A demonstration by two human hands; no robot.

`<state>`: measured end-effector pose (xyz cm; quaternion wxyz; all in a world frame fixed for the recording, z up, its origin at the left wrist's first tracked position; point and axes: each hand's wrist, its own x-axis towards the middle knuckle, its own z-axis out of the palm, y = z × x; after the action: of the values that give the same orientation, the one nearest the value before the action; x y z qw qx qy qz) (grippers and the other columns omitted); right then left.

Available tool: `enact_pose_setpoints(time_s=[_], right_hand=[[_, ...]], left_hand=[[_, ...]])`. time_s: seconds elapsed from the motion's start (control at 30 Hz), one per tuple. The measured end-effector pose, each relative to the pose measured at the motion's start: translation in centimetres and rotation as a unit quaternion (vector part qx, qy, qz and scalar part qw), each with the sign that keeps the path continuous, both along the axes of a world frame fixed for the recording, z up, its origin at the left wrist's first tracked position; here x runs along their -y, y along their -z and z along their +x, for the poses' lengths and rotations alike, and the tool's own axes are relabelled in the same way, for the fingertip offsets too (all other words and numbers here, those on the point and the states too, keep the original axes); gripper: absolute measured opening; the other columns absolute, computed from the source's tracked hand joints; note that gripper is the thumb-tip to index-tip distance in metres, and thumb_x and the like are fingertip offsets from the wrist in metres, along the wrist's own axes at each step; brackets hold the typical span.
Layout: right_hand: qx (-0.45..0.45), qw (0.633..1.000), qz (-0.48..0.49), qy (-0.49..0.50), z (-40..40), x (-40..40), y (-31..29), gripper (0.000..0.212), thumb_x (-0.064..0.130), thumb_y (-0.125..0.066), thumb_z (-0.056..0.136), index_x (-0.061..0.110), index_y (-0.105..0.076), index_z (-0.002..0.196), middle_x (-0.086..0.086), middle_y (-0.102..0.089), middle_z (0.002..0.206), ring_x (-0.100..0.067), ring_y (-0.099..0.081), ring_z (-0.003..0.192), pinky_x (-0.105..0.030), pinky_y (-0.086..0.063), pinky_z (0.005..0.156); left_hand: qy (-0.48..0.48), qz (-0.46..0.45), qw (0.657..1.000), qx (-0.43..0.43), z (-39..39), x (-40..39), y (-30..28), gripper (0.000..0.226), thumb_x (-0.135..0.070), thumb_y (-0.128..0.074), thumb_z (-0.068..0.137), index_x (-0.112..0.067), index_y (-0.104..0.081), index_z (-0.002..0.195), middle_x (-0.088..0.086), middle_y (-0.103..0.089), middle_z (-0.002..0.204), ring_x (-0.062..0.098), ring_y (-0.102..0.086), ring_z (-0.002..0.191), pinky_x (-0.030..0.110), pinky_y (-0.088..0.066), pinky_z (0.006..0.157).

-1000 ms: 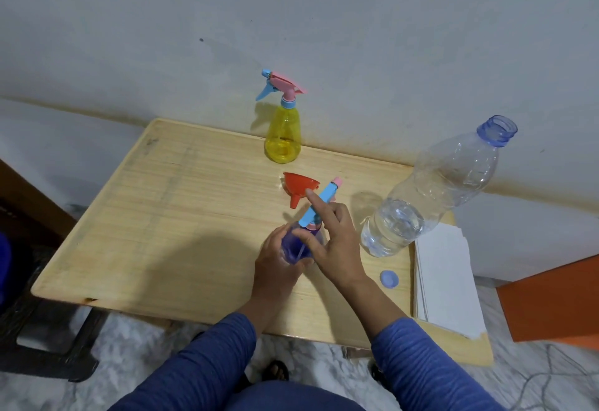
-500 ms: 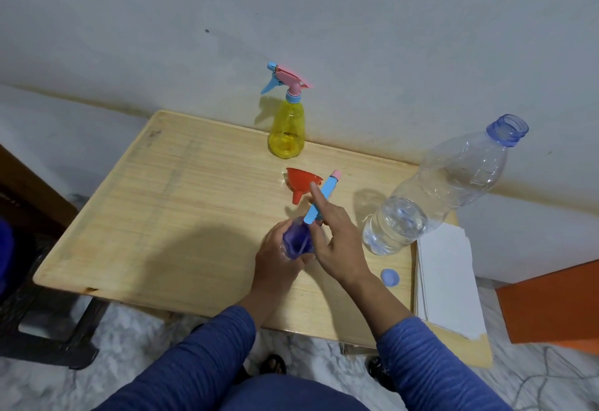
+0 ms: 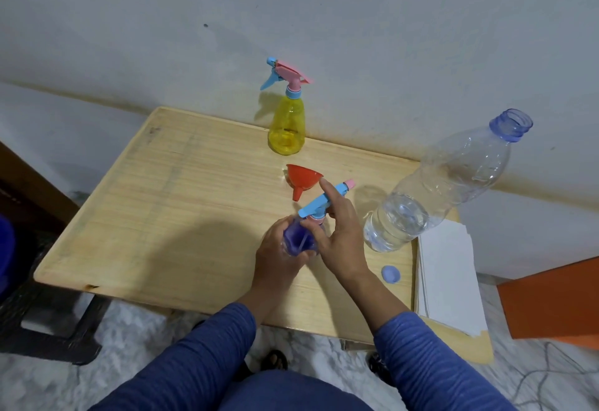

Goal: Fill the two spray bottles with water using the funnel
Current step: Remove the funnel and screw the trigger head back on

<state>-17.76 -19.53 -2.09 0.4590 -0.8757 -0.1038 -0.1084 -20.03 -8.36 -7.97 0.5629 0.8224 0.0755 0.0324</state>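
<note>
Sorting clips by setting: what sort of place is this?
Probably a home room, not a lab: a small wooden table against a plain wall, on marble-patterned floor.

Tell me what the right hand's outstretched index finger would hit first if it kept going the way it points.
Probably the red funnel: the right hand has its fingertip beside the funnel's rim, pointing up-left toward it. Depth is unclear, so it might pass above.

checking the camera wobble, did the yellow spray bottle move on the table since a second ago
No. The yellow spray bottle stands at the same spot by the table's back edge, just behind the red funnel; only the camera shifted.
</note>
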Motion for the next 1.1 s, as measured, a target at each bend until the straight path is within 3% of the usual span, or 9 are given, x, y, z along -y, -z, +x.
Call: enact_pose_setpoints(time_s=[0.17, 0.27, 0.4, 0.5, 0.57, 0.67, 0.93, 1.03, 1.1], right_hand=[[-0.006, 1.000, -0.011, -0.012, -0.1, 0.0, -0.3, 0.079, 0.026, -0.069, 0.081, 0.043, -0.017, 0.139, 0.009, -0.046, 0.115, -0.007, -0.045, 0.102, -0.008, -0.036, 0.089], [-0.010, 1.000, -0.008, -0.018, -0.6, -0.1, -0.3, 0.070, 0.013, -0.057, 0.088, 0.046, -0.020, 0.138, 0.012, -0.049, 0.120, -0.007, -0.051, 0.108, -0.026, -0.046, 0.095], [-0.026, 0.998, 0.044, 0.033, -0.1, -0.5, -0.6, 0.075, 0.007, -0.067, 0.080, 0.052, -0.034, 0.129, 0.012, -0.054, 0.122, -0.009, -0.054, 0.107, -0.035, -0.048, 0.094], [-0.035, 0.997, 0.050, 0.053, -0.2, 0.1, -0.7, 0.085, 0.015, -0.074, 0.076, 0.060, -0.025, 0.128, 0.024, -0.049, 0.115, -0.006, -0.055, 0.100, -0.020, -0.047, 0.085], [-0.032, 0.998, 0.042, 0.046, -0.6, 0.3, -0.5, 0.091, 0.017, -0.076, 0.076, 0.059, -0.017, 0.132, 0.030, -0.047, 0.118, -0.001, -0.052, 0.108, -0.013, -0.043, 0.091], [-0.056, 0.996, 0.060, 0.045, -0.9, -0.5, -0.6, 0.088, 0.015, -0.070, 0.082, 0.062, -0.013, 0.130, 0.045, -0.038, 0.113, 0.002, -0.053, 0.108, -0.019, -0.046, 0.094], [-0.034, 0.992, 0.085, 0.084, -0.6, -1.5, -0.6, 0.070, 0.011, -0.068, 0.080, 0.048, -0.033, 0.129, 0.034, -0.045, 0.117, -0.007, -0.056, 0.110, -0.035, -0.049, 0.097], [-0.031, 0.991, 0.083, 0.099, -0.8, -1.6, -0.5, 0.077, 0.014, -0.072, 0.079, 0.049, -0.027, 0.131, 0.037, -0.039, 0.112, -0.006, -0.054, 0.104, -0.032, -0.050, 0.091], [0.005, 0.987, 0.062, 0.150, -1.2, -1.5, -0.2, 0.082, 0.027, -0.077, 0.074, 0.042, -0.027, 0.137, 0.024, -0.041, 0.111, -0.005, -0.049, 0.097, -0.027, -0.049, 0.085]], left_hand=[[-0.001, -0.006, 1.000, -0.018, 0.1, -0.3, 0.4, 0.066, -0.026, -0.081, 0.063, -0.026, -0.051, 0.122, -0.011, -0.056, 0.124, 0.013, -0.057, 0.108, 0.039, -0.052, 0.088], [-0.004, -0.004, 1.000, -0.016, 0.1, -0.2, 0.4, 0.069, -0.026, -0.081, 0.064, -0.023, -0.050, 0.125, -0.007, -0.055, 0.126, 0.015, -0.056, 0.110, 0.040, -0.051, 0.090], [0.006, -0.015, 1.000, -0.013, 0.1, -0.3, 0.1, 0.072, -0.034, -0.079, 0.061, -0.029, -0.049, 0.126, -0.013, -0.054, 0.123, 0.013, -0.057, 0.109, 0.041, -0.052, 0.088], [0.008, -0.012, 1.000, -0.002, 0.2, -0.3, -0.2, 0.072, -0.040, -0.075, 0.058, -0.031, -0.049, 0.124, -0.016, -0.053, 0.117, 0.012, -0.057, 0.106, 0.040, -0.053, 0.086], [0.006, -0.006, 1.000, 0.003, 0.1, -0.2, -0.2, 0.070, -0.031, -0.079, 0.062, -0.027, -0.050, 0.125, -0.015, -0.053, 0.118, 0.013, -0.057, 0.107, 0.040, -0.053, 0.087], [0.003, 0.003, 1.000, 0.009, 0.2, -0.2, 0.4, 0.069, -0.024, -0.081, 0.065, -0.023, -0.049, 0.126, -0.006, -0.056, 0.125, 0.015, -0.055, 0.111, 0.042, -0.052, 0.088], [0.004, 0.009, 1.000, 0.009, 0.4, -0.4, 1.3, 0.071, -0.023, -0.081, 0.067, -0.023, -0.047, 0.129, -0.003, -0.055, 0.129, 0.017, -0.055, 0.114, 0.042, -0.050, 0.091], [0.005, 0.015, 1.000, 0.011, 0.4, -0.4, 1.3, 0.072, -0.023, -0.082, 0.066, -0.023, -0.047, 0.129, -0.004, -0.054, 0.129, 0.015, -0.054, 0.114, 0.041, -0.050, 0.091], [0.006, 0.009, 1.000, 0.013, 0.5, -0.4, 1.3, 0.073, -0.024, -0.083, 0.064, -0.025, -0.047, 0.128, -0.006, -0.055, 0.128, 0.015, -0.055, 0.113, 0.042, -0.051, 0.090]])
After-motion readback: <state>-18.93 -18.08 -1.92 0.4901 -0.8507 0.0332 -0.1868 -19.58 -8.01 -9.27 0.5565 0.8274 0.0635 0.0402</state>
